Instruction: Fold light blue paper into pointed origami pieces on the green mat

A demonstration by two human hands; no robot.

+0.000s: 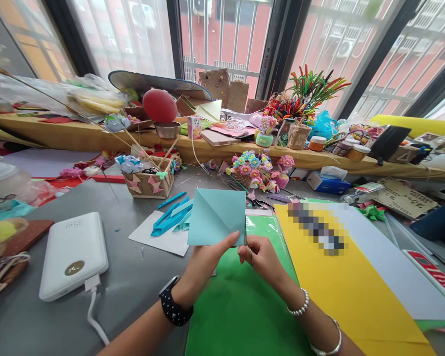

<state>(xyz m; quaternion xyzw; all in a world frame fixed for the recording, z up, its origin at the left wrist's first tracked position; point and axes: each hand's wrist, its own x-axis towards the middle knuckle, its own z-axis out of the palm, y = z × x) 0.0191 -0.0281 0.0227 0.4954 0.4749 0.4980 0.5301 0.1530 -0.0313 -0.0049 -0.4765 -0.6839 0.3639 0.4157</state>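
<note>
A folded square of light teal paper (215, 215) is held upright above the grey table, with a diagonal crease across it. My left hand (207, 259) pinches its lower edge, thumb on the front. At the paper's lower right corner my right hand (261, 257) is closed around a thin tool that looks like scissors, its blade running up along the right edge. Under both hands lies a green sheet (241, 306). A black watch is on my left wrist, bead bracelets on my right.
A yellow sheet (356, 291) and a white sheet lie to the right. A white power bank (73, 252) with a cable sits on the left. Blue folded strips (170, 217) rest on white paper behind. A cardboard basket (148, 183), paper flowers (254, 170) and craft clutter line the window ledge.
</note>
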